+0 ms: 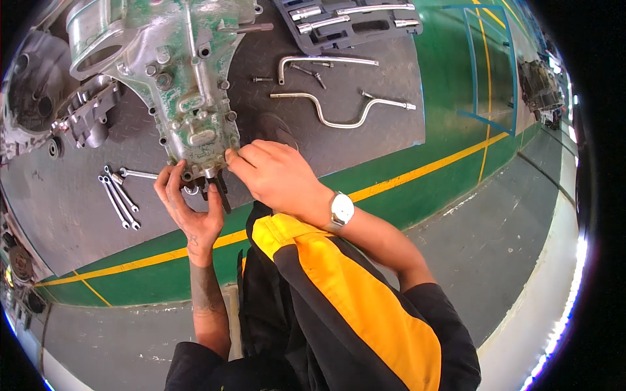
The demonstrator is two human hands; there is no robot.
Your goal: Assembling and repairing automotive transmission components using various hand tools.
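Observation:
A worn green and bare-metal gearbox housing [195, 98] lies on the dark workmat, its narrow end towards me. My left hand [192, 212] grips that near end, with its fingers at the left edge and the thumb by a short shaft and dark fitting [218, 192] that stick out below. On the other side, my right hand [277, 173] has its fingers curled in a pinch at the housing's lower right edge. Whatever lies between those fingertips is hidden. Bolt heads [163, 81] show along the housing.
Several combination wrenches [117, 199] lie left of my left hand. To the right are a bent steel bar [326, 60], a speed brace [319, 111] and loose bolts [318, 79]. A socket case [358, 26] sits at the back; metal castings [91, 114] stand at the left.

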